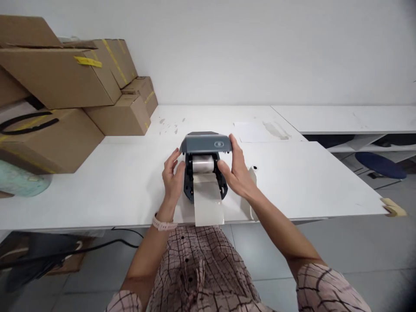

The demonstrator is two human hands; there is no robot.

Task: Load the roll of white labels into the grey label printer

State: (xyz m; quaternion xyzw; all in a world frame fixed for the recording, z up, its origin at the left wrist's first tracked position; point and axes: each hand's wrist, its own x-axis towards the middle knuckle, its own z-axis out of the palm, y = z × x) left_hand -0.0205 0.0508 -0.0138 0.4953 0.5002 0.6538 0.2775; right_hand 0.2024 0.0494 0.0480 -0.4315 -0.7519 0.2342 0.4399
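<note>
A dark grey label printer (206, 144) sits near the front of the white table with its lid raised. Inside it lies a shiny roll (203, 164), and a strip of pale labels (209, 201) runs out over the table's front edge. My left hand (172, 177) is at the printer's left side, fingers apart and curved, fingertips close to or against the lid's left corner. On the other side my right hand (237, 171) grips the printer, its fingers along the lid's right end and its thumb beside the roll. A white roll (253, 173) stands partly hidden behind my right wrist.
Several cardboard boxes (61, 78) are stacked on the left of the table (130, 186). A pale green wrapped object (26, 180) lies in front of them. A paper sheet (248, 132) is at the back. A blue stool (380, 164) stands at the right.
</note>
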